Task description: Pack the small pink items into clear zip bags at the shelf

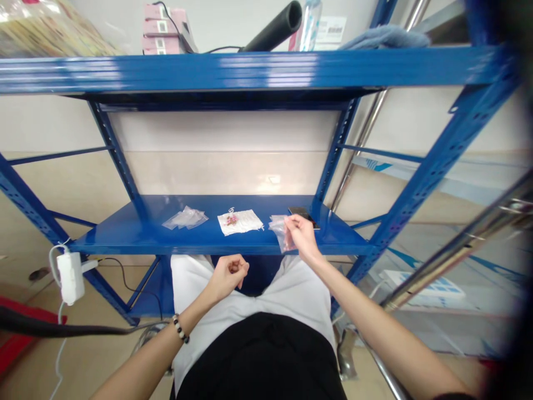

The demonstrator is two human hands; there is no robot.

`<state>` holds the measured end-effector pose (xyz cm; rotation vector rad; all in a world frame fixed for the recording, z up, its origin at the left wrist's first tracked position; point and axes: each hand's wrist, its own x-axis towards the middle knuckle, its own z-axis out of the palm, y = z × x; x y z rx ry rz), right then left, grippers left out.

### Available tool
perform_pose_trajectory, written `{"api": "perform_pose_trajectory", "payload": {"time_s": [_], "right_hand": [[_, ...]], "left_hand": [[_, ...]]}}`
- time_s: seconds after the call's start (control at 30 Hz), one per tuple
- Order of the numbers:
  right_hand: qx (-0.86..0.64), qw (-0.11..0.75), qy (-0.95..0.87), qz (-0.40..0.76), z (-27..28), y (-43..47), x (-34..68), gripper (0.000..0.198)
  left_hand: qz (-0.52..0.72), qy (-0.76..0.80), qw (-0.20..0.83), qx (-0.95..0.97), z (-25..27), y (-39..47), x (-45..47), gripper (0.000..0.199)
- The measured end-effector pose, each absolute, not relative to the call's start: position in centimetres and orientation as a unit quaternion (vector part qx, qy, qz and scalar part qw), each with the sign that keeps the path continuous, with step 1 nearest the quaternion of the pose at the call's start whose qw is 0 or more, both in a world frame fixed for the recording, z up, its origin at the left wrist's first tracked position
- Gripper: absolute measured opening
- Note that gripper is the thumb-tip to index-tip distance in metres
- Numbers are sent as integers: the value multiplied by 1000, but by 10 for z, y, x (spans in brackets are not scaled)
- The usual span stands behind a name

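One plastic bag, partly hidden by right hand

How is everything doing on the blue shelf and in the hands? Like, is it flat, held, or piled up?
Right hand: pinching plastic
Clear plastic bag: held; can't tell if sealed
Left hand: curled, nothing visible in it
Clear bags on the left: loosely piled, overlapping
White cloth piece: spread out, wrinkled
Small pinkish thing: lying on the white piece
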<state>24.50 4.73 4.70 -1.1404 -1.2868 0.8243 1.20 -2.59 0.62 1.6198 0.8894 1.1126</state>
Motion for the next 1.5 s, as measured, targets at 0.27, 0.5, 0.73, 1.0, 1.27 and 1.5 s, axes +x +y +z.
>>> {"api": "perform_pose_trajectory", "payload": {"time_s": [0.27, 0.5, 0.73, 1.0, 1.27, 1.5], "right_hand": [[-606, 505, -566, 239, 52, 140, 275, 24], [-683, 392, -594, 163, 69, 157, 273, 29], [-547, 184, -814, -68, 86, 136, 192, 37], [-392, 69, -917, -34, 77, 158, 40, 47], [-443, 107, -887, 75, 13, 175, -13, 47], [-440, 165, -879, 85, 33, 181, 7, 40]], "left_hand": [[411, 342, 502, 680, 1, -27, 10, 37], [402, 340, 523, 671, -3, -17, 8, 38], [370, 337, 518, 694, -8, -24, 14, 43], [193, 371, 172, 892, -7, -31, 7, 39], [167, 394, 64, 902, -9, -21, -4, 34], [258, 481, 97, 832, 0, 2, -17, 36]]}}
